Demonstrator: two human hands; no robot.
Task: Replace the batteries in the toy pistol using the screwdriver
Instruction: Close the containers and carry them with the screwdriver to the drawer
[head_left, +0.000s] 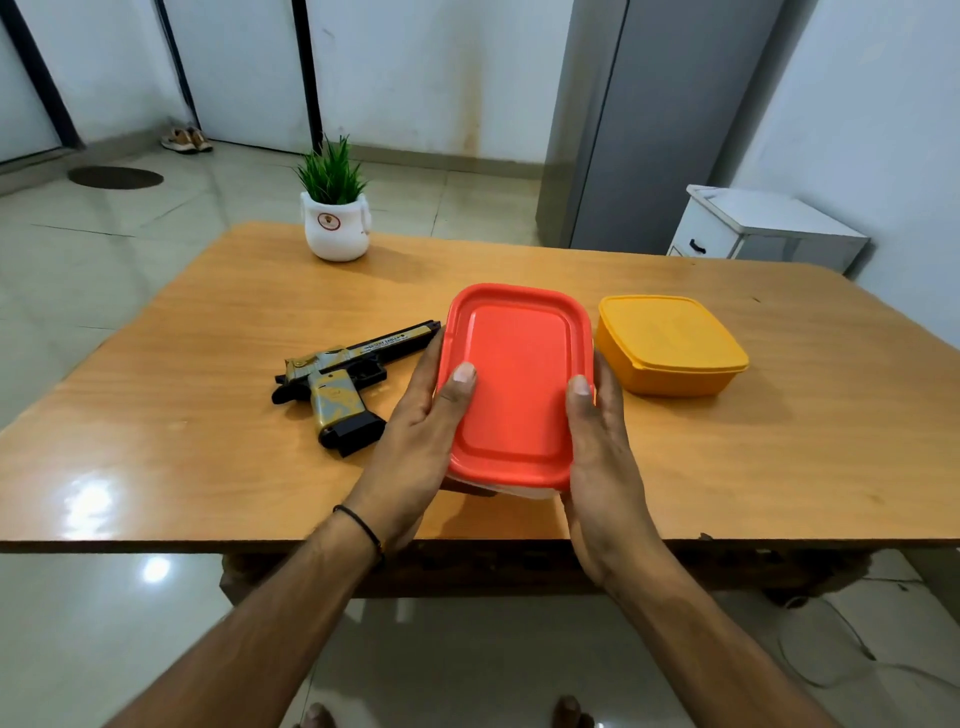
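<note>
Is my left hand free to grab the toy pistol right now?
Probably not yet: the left hand and right hand both grip the red-lidded container. The toy pistol lies unobstructed just left of it.

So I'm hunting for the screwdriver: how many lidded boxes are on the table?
2: the red-lidded box held between both hands at the near edge, and the yellow box just right of it, both closed.

Wood table (208, 415), tiled floor (104, 249)

Red lid (514, 374); yellow box (670, 345); blk/gold camo pistol (343, 376).
</note>
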